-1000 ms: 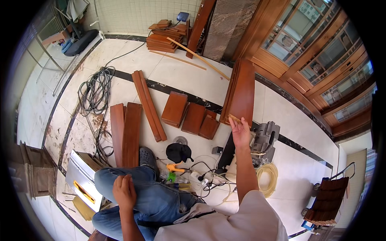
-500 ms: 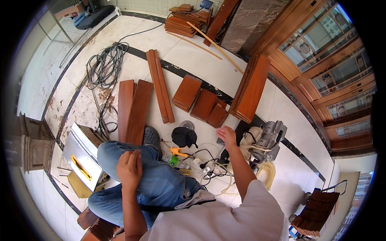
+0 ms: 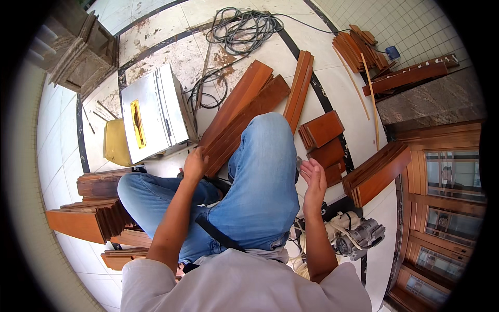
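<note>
My left hand (image 3: pixel 195 164) hovers over the near end of a pair of long reddish-brown planks (image 3: pixel 244 117), its fingers loosely bent with nothing visible in them. Whether it touches the wood I cannot tell. To the right of my raised knee, my right hand (image 3: pixel 314 183) is open, palm turned inward and fingers stretched out. Nearest to it lie short stacked boards (image 3: pixel 323 129). On the left, a silver-topped machine (image 3: pixel 156 117) with a yellow slotted insert, like a table saw, stands beside the planks.
More boards (image 3: pixel 83 221) are piled at the left. Narrow strips (image 3: pixel 300 88) and a thick board stack (image 3: pixel 377 174) lie ahead and right. A grey motor-like machine (image 3: pixel 358 236) sits by my right forearm. Coiled cable (image 3: pixel 244 28) lies at the back. Wooden cabinet doors (image 3: pixel 452 218) line the right.
My view has swung left, bringing the silver-topped machine and left-hand piles further in. My left hand has moved from over my leg to the planks' end; my right hand is now beside my knee.
</note>
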Motion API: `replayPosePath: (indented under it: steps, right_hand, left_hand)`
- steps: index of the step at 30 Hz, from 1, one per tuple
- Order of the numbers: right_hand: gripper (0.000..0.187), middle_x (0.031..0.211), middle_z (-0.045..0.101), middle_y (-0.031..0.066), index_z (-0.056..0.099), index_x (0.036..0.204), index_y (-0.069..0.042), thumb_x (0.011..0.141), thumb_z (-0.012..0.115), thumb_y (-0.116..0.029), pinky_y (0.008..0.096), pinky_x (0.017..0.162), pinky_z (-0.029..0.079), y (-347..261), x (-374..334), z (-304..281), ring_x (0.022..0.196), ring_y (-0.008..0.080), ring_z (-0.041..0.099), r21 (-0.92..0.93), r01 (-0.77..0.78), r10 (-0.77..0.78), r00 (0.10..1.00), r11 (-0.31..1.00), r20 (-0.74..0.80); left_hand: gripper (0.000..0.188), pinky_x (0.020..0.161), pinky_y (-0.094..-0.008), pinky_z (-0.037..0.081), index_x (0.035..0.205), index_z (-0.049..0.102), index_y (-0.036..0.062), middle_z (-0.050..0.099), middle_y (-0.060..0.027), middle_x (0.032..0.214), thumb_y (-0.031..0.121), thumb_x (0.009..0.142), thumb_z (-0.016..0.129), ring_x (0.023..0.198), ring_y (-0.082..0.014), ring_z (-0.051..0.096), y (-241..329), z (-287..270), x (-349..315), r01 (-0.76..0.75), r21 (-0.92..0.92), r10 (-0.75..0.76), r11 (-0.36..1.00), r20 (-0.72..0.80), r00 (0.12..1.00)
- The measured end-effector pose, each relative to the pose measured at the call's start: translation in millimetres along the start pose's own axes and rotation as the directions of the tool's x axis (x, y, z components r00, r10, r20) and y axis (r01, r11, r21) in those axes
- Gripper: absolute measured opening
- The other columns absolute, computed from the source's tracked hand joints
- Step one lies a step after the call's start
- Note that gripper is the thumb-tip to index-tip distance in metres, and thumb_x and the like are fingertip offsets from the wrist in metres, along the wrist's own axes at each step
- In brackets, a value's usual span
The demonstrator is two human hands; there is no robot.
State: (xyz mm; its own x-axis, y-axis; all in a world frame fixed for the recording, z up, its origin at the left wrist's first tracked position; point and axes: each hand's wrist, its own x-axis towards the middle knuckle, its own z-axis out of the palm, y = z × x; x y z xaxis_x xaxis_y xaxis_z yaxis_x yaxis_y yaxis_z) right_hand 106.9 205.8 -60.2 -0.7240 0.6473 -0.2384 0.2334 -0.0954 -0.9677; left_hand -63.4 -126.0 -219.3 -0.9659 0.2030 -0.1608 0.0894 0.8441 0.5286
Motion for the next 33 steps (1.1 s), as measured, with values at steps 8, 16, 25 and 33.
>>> replayPosePath:
  steps: [8,16,25,33]
  right_hand:
    - [0.058,0.154,0.041,0.0269,0.050,0.148,0.000,0.098,0.066,-0.025,0.0552,0.118,0.031,-58.5,2.4,103.9,0.141,0.0445,0.038,-0.790,0.564,-0.556,0.748,0.243,0.363]
    - [0.060,0.154,0.040,0.0263,0.052,0.145,-0.001,0.091,0.071,-0.020,0.0569,0.116,0.033,-50.6,13.6,94.9,0.139,0.0461,0.038,-0.768,0.551,-0.549,0.772,0.326,0.321]
    - [0.060,0.152,0.042,0.0270,0.053,0.144,0.000,0.090,0.071,-0.020,0.0575,0.114,0.035,-53.4,12.0,94.4,0.138,0.0459,0.040,-0.773,0.551,-0.570,0.761,0.315,0.311]
    - [0.056,0.151,0.043,0.0263,0.053,0.141,0.004,0.092,0.070,-0.018,0.0573,0.117,0.033,-51.0,9.8,86.9,0.142,0.0464,0.036,-0.758,0.548,-0.597,0.756,0.353,0.269]
  left_hand:
    - [0.093,0.112,-0.0456,0.046,0.151,0.042,0.0017,0.056,-0.0205,0.144,0.033,0.078,0.088,0.137,-0.0378,0.052,-31.0,83.4,41.8,0.119,0.333,-0.210,0.935,0.253,0.944]
    - [0.052,0.098,-0.0470,0.056,0.118,0.067,0.0034,0.071,-0.0221,0.122,0.029,0.076,0.084,0.116,-0.0382,0.068,-22.6,58.0,52.4,0.068,0.234,-0.167,0.970,0.437,0.884]
    - [0.032,0.093,-0.0474,0.053,0.092,0.069,-0.0049,0.066,-0.0244,0.108,0.018,0.071,0.073,0.107,-0.0457,0.064,14.9,28.8,35.0,-0.212,-0.234,0.278,0.949,0.298,0.913]
    - [0.039,0.087,-0.0442,0.051,0.099,0.073,-0.0034,0.062,-0.0205,0.099,0.015,0.065,0.077,0.096,-0.0422,0.063,36.4,-61.8,-0.2,-0.030,-0.370,0.179,0.929,0.377,0.909]
